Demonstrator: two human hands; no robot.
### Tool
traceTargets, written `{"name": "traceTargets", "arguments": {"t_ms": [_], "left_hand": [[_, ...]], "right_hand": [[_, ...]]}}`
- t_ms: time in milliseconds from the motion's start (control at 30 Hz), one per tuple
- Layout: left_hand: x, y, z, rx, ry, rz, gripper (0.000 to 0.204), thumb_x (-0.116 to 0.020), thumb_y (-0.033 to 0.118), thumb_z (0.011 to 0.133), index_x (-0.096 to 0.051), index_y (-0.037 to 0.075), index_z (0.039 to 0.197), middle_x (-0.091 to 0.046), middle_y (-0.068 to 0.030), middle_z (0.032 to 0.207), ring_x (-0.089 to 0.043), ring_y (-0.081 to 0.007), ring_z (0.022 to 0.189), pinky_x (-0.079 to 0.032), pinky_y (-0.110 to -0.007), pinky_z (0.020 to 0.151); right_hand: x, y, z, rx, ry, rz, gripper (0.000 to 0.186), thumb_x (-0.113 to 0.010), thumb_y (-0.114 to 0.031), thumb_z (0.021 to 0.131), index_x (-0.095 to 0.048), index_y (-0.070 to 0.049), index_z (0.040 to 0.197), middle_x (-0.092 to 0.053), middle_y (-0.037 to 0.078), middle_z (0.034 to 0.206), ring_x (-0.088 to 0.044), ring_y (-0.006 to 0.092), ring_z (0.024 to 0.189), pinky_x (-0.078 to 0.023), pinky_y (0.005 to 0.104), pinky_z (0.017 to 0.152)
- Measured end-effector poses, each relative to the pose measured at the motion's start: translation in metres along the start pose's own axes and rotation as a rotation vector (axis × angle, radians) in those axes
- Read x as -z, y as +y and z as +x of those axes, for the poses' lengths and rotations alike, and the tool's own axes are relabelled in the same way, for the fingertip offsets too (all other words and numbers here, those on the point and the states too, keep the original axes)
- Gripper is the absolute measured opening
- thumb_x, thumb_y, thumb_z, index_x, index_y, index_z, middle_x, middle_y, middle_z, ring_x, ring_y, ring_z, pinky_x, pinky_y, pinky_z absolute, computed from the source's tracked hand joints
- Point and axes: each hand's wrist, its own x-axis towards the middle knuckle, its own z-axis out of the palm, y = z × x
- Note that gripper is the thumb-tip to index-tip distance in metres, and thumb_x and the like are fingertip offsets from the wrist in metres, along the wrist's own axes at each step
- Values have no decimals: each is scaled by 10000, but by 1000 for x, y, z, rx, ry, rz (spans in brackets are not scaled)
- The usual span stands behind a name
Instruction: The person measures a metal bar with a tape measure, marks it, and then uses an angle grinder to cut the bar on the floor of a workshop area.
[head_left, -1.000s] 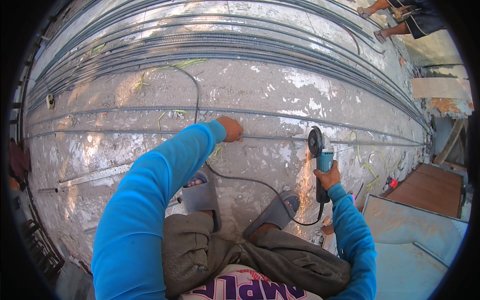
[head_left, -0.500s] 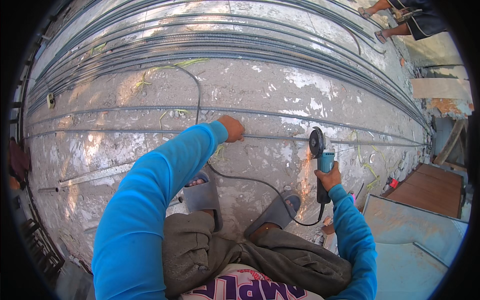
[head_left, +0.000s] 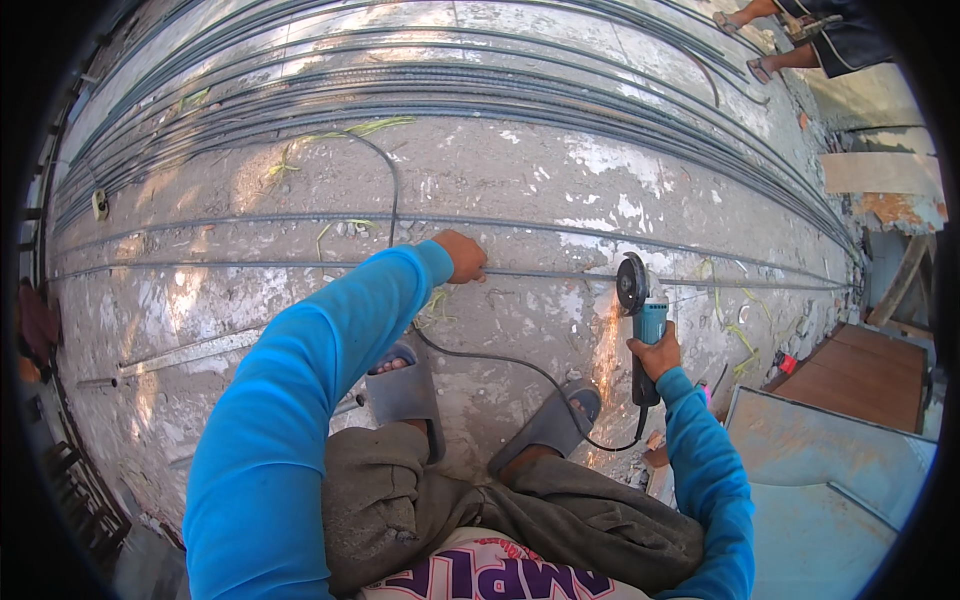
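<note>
My right hand is closed round the body of a teal and black angle grinder. The grinder's dark disc meets a thin steel rebar lying across the floor in front of me. Orange sparks stream from the disc back toward my right foot. To the left of the grinder, my left hand is closed on the same rebar, its fingers wrapped over it. A black power cord runs from the grinder's rear end past my sandals and on beneath my left arm.
A second rebar lies just beyond, and a bundle of rebars stretches behind it. At left lies a metal bar. Grey-blue panels and a brown board stand at right. Another person's feet are at the far right.
The spark stream looks brighter and longer, with some sparks landing nearer my right sandal. Both hands and the grinder stay in nearly the same place.
</note>
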Motion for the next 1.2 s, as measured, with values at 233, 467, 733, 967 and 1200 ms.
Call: {"name": "traceTargets", "arguments": {"t_ms": [233,467,733,967,1200], "left_hand": [[1,1,0,6,-1,-7,369,-552,410,872,-643,77,1004,-653,-180,966,-619,-377,933,-473,-480,811],[6,4,-2,38,-52,10,387,-545,420,888,-667,87,1043,-653,-155,1042,-618,-358,980,-480,-471,838],[3,1,-2,2,1,-9,382,-564,417,866,-644,73,1014,-655,-182,971,-621,-379,932,-478,-479,806],[2,1,-1,11,-3,11,381,-564,424,863,-654,79,998,-661,-178,956,-625,-379,922,-482,-477,801],[9,6,-3,35,-50,3,388,-552,417,885,-670,81,1037,-653,-161,1043,-616,-362,984,-480,-467,843]], "right_hand": [[0,0,3,17,9,-3,679,-770,-336,645,-419,39,1088,-628,261,915,-638,409,833,-507,437,749],[2,-6,6,17,13,-13,684,-773,-339,644,-423,46,1090,-629,262,919,-639,404,841,-509,432,753],[1,-7,10,-11,5,-19,686,-776,-333,645,-431,44,1102,-629,257,927,-641,391,847,-508,427,762],[1,-9,2,-9,-1,9,678,-773,-332,646,-429,38,1098,-628,251,922,-641,383,840,-511,421,756],[1,0,-6,-24,-14,9,667,-772,-336,647,-421,26,1083,-626,258,926,-643,386,839,-511,427,746]]}}
